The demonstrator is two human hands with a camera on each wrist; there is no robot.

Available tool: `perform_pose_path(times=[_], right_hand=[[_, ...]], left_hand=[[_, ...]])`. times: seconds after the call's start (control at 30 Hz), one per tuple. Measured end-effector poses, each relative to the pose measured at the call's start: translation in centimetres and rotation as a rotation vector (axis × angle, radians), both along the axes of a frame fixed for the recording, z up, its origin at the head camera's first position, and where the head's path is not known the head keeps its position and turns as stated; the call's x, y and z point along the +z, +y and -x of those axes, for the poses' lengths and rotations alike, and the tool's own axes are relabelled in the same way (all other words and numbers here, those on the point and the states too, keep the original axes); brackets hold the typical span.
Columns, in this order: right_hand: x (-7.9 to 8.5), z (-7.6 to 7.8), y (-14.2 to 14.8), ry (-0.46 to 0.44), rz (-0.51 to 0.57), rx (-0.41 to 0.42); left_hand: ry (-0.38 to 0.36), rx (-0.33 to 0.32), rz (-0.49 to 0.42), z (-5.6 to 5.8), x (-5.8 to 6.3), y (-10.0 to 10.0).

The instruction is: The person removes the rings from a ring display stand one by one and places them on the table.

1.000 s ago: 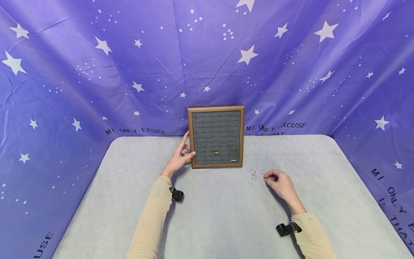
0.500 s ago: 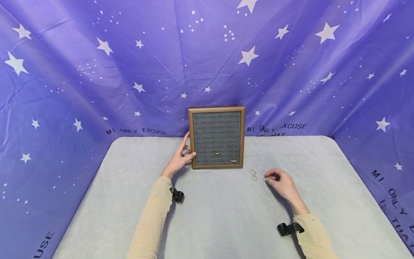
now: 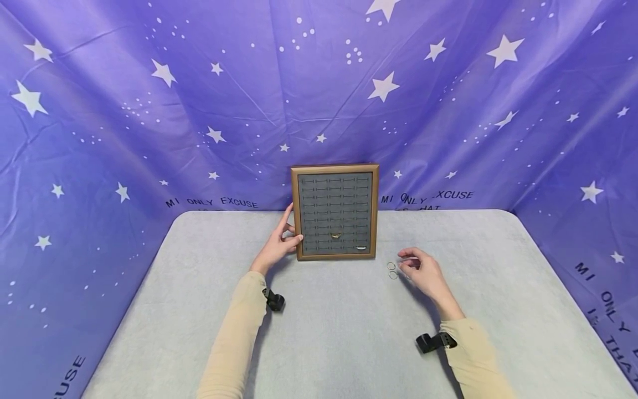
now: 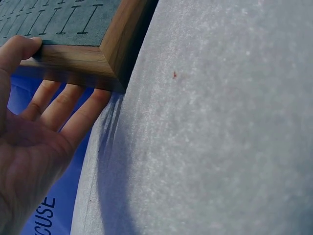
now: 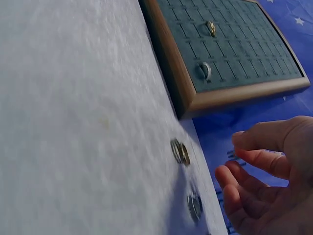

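Note:
My left hand (image 3: 273, 250) grips the left side of a wood-framed ring display (image 3: 335, 216), thumb on the front of the frame. The fingers reach under the frame in the left wrist view. A gold ring (image 3: 336, 236) and a silver ring (image 3: 361, 247) sit in the slots of its dark grey pad. My right hand (image 3: 425, 276) hovers over the table right of the display, fingers bent and thumb apart from the index finger, nothing visible between them. Beside it lie a gold ring (image 5: 184, 153) and a silver ring (image 5: 175, 150), with further silver rings (image 5: 194, 207) lower down.
A pale grey cloth-covered table (image 3: 339, 332) spreads under both arms. Behind it hangs a purple-blue curtain (image 3: 239, 100) with white stars and lettering, right behind the display. Each wrist wears a black camera (image 3: 276, 301) on a strap.
My right hand has lifted from the right-hand rings and moved slightly left and toward the display, its fingers spreading apart. The left hand and display stay put.

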State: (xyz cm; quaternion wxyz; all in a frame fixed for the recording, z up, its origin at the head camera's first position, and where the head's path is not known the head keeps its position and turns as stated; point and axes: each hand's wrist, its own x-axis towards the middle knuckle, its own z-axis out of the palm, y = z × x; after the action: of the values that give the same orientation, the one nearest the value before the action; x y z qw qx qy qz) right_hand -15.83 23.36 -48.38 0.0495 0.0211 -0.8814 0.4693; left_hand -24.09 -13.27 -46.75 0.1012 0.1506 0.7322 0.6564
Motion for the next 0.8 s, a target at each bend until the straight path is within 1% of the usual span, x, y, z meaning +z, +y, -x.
perform_pose_path(times=[0.27,0.33,0.5,0.7,0.8], right_hand=[[-0.1,0.5,-2.5,-0.002,0.06,0.027],[-0.2,0.6,-3.2,0.001,0.062,0.027],[-0.4,0.9,-5.1,0.014,0.063,0.057],[-0.1,1.6,-7.0,0.068,0.115,0.09],[0.2,2.0,-7.9,0.111,0.097,0.116]], left_hand=[[-0.001,-0.004,0.006,0.0,0.1,0.0],[-0.001,0.001,0.007,-0.1,0.0,0.0],[-0.007,0.004,0.012,-0.2,0.0,0.0],[-0.003,-0.002,-0.003,-0.2,-0.1,0.0],[0.003,0.0,-0.008,-0.1,-0.1,0.1]])
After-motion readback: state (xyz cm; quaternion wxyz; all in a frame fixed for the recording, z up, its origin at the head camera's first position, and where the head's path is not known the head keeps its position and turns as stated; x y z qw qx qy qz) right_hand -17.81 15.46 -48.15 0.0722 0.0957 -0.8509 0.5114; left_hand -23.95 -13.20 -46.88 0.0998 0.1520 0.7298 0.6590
